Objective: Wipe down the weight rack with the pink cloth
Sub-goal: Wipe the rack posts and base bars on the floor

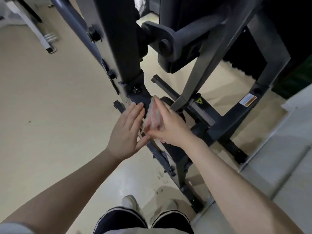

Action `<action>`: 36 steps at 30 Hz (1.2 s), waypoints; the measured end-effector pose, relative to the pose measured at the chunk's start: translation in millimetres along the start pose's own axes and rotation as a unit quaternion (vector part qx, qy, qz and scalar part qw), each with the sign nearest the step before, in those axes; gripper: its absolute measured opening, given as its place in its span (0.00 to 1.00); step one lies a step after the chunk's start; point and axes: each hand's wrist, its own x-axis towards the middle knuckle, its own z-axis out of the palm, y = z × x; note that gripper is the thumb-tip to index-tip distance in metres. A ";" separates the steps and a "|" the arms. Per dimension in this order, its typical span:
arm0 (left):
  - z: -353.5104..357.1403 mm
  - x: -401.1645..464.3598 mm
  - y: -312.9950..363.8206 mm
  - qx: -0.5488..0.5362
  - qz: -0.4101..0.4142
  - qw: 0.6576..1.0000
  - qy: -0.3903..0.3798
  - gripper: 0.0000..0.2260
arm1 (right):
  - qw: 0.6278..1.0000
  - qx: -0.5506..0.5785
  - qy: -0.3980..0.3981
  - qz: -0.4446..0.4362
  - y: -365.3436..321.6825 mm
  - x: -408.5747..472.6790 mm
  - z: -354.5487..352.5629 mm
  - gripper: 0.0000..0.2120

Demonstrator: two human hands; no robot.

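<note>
Cloth on the rack's low bar

Right hand point(166, 125) presses the pink cloth point(152, 115) flat-fingered against the rack point(209, 115); left hand point(125, 130), fingers straight, holds nothing beside it.

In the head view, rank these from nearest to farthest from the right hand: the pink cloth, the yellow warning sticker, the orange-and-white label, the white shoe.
From the right hand:
1. Pink cloth, under its fingers, pressed on the rack's base.
2. Yellow warning sticker, up and to its right on the frame.
3. Orange-and-white label, farther right on the slanted bar.

White shoe, below on the floor: too close to the label to rank.
</note>
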 end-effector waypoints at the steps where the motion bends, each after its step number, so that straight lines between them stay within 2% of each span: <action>1: 1.1 0.3 -0.4 0.005 0.002 1.000 0.000 0.28 | 1.000 0.004 0.005 0.007 6.0 -10.0 1.5 0.50; 4: 0.4 0.6 -7.4 0.018 0.018 1.000 -0.009 0.28 | 0.999 0.010 0.023 0.035 14.8 -35.2 6.4 0.49; 8: 0.5 0.1 -8.2 0.010 0.018 1.000 0.005 0.26 | 0.996 -0.047 0.071 0.025 -2.8 -8.5 9.2 0.45; 12: -1.3 0.9 -9.7 0.008 0.024 1.000 -0.004 0.26 | 0.994 -0.040 0.095 0.024 -5.5 -3.5 17.2 0.44; 18: -2.2 -1.9 -16.1 -0.005 0.036 0.999 -0.040 0.28 | 0.980 -0.083 0.127 0.126 21.0 -69.6 30.3 0.40; 21: -0.7 -4.9 -16.0 -0.031 0.042 0.998 -0.048 0.28 | 0.943 -0.205 0.210 0.156 7.0 -56.0 48.2 0.37; 23: 0.8 -5.8 -19.1 -0.032 0.058 0.997 -0.046 0.28 | 0.920 -0.237 0.264 0.165 -7.2 -36.0 56.8 0.41; 26: 4.2 -6.9 -23.2 -0.026 0.139 0.989 -0.043 0.27 | 0.898 -0.261 0.313 0.166 -10.2 -25.2 67.3 0.44; 29: 9.2 -9.9 -26.1 -0.048 0.246 0.966 -0.066 0.27 | 0.865 -0.324 0.329 0.198 8.4 -58.8 87.7 0.37; 30: 11.1 -10.7 -26.7 -0.054 0.275 0.957 -0.080 0.27 | 0.867 -0.283 0.340 0.228 17.0 -76.9 100.3 0.34; 31: 13.6 -11.9 -27.1 -0.055 0.298 0.948 -0.093 0.27 | 0.872 -0.194 0.358 0.271 22.2 -93.1 115.3 0.32; 32: 16.4 -13.4 -27.6 -0.051 0.317 0.941 -0.102 0.27 | 0.872 -0.081 0.364 0.316 23.6 -104.1 130.0 0.32; 33: 19.0 -15.0 -27.9 -0.046 0.332 0.936 -0.111 0.26 | 0.869 0.000 0.360 0.340 19.5 -107.5 140.2 0.36; 34: 20.9 -16.1 -28.0 -0.041 0.343 0.931 -0.120 0.26 | 0.865 0.056 0.377 0.326 16.7 -105.3 147.8 0.40; 36: 24.8 -14.0 -26.8 -0.035 0.357 0.925 -0.125 0.26 | 0.847 0.104 0.448 0.265 23.1 -93.0 153.0 0.36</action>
